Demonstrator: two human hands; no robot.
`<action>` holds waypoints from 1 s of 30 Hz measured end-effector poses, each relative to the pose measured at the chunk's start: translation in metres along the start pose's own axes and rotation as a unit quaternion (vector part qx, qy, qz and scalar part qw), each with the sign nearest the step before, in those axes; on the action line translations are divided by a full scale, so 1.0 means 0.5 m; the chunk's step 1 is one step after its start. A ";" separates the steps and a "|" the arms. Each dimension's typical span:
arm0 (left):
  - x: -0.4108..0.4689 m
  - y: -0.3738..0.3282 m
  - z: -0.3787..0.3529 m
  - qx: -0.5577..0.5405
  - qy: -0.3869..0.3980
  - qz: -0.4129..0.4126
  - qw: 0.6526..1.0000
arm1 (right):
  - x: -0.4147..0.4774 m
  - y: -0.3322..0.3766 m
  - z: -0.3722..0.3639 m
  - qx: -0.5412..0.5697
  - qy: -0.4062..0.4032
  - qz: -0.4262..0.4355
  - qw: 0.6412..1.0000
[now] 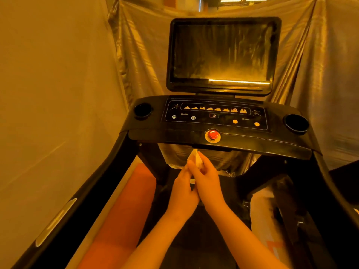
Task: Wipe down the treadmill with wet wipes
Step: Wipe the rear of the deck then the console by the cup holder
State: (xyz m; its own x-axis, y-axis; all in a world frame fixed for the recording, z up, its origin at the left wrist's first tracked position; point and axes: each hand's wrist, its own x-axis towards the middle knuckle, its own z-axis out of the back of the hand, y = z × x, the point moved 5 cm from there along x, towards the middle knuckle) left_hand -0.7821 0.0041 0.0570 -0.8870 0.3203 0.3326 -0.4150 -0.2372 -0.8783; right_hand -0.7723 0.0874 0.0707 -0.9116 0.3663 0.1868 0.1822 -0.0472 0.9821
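Fingers (194, 167) of your left hand (181, 191) and right hand (207, 179) pinch wet wipe (196, 157) between them, hands touching, in air just below console (281, 136) front edge, under red stop button (212, 135). Step, likely: readying wipe; treadmill (124, 152) untouched. Next: spread it flat, lift to console, press evenly. Wipe looks pale, bunched, corner poking up.
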 end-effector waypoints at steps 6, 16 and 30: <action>0.150 0.054 -0.025 -0.031 0.019 0.025 0.999 | 0.173 -0.047 -0.004 0.029 0.037 -0.014 0.999; 0.296 0.154 0.002 -0.015 -0.056 0.044 0.997 | 0.338 -0.092 -0.033 0.090 0.095 -0.029 0.991; 0.462 0.368 0.388 -0.078 -0.208 0.133 0.966 | 0.495 -0.136 -0.368 -0.097 0.161 0.035 0.982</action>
State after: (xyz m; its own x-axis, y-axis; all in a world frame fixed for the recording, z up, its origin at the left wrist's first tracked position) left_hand -1.1025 -0.1436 0.0388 -0.9761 -0.1374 0.1687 -0.1543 -0.1097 -0.9819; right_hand -1.0782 0.0105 0.0547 -0.9741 0.0444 0.2215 0.2040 -0.2485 0.9469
